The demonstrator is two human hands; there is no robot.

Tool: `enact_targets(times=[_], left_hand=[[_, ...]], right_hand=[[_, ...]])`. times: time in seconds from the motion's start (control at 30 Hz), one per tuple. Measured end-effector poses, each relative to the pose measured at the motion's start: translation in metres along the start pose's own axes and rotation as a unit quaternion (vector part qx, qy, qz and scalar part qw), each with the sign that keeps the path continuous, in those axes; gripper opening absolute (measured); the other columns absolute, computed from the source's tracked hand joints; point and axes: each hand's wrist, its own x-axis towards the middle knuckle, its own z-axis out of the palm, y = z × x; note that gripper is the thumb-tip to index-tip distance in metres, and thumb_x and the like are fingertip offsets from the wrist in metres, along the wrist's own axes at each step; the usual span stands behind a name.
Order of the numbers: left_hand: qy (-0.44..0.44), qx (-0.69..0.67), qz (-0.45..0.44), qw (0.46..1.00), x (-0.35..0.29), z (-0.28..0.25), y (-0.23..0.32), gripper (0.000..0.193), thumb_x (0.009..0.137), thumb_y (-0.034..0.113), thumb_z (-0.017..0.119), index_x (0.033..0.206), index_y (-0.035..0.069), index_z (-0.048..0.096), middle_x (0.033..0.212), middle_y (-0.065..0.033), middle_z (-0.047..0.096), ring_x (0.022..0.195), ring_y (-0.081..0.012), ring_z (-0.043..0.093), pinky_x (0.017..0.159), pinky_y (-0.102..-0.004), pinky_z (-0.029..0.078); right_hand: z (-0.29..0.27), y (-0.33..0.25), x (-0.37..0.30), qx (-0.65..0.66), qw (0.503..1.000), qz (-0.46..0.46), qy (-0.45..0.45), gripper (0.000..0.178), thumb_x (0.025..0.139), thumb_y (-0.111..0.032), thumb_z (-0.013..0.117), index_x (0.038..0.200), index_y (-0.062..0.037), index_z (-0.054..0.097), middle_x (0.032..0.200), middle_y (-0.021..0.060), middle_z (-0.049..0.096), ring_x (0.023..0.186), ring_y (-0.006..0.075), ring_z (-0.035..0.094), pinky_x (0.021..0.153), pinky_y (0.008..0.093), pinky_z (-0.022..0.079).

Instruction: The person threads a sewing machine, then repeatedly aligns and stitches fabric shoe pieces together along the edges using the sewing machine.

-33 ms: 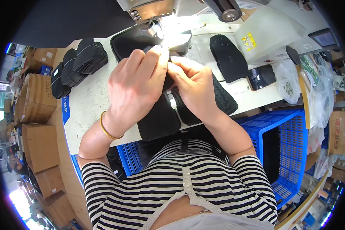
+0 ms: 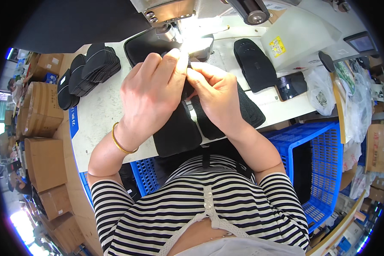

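My left hand [image 2: 151, 91] and my right hand [image 2: 217, 94] meet under the bright lamp of a sewing machine [image 2: 170, 32]. Both pinch a black fabric piece [image 2: 186, 90], mostly hidden behind the fingers. Below my left hand a pile of smooth black pieces [image 2: 177, 134] lies at the table's front edge. Beside it, partly under my right wrist, is a pile of black mesh-textured pieces [image 2: 252, 110]. Glare washes out the spot where the fingertips touch.
Bundled black pieces [image 2: 99, 64] rest on the table's left. To the right lie a black shoe-upper-shaped stack [image 2: 255, 66], a dark glossy phone-like object [image 2: 291, 85] and a clear plastic bag [image 2: 320, 91]. A blue crate [image 2: 337, 158] stands below right; cardboard boxes [image 2: 45, 164] line the left.
Both hands have shifted very slightly to the right, keeping their pinch on the black fabric piece. Everything else looks the same.
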Motion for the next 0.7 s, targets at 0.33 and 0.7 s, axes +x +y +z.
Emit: enact_targets(times=[0.33,0.7], left_hand=[[0.073,-0.008,0.011,0.997,-0.001,0.016,-0.015,0.034,0.062,0.006,0.066,0.096,0.002,0.068,0.094,-0.0025,0.064,0.080,-0.0165,0.061,0.059,-0.0274,0.051],[0.107,-0.701,-0.520,0.476,-0.042,0.036,-0.057,0.032,0.092,0.018,0.065,0.117,-0.001,0.062,0.107,-0.0059,0.061,0.107,-0.0138,0.056,0.092,-0.0322,0.045]], right_hand=[[-0.002,0.000,0.009,0.021,1.000,-0.002,-0.017,0.017,0.096,-0.008,0.059,0.100,0.0047,0.070,0.077,0.0009,0.066,0.069,0.0033,0.059,0.059,0.0215,0.054],[-0.071,0.038,-0.038,-0.618,0.779,-0.111,-0.002,0.069,0.067,-0.033,0.085,0.120,0.0008,0.056,0.111,0.0128,0.050,0.108,0.0302,0.049,0.091,0.0419,0.040]])
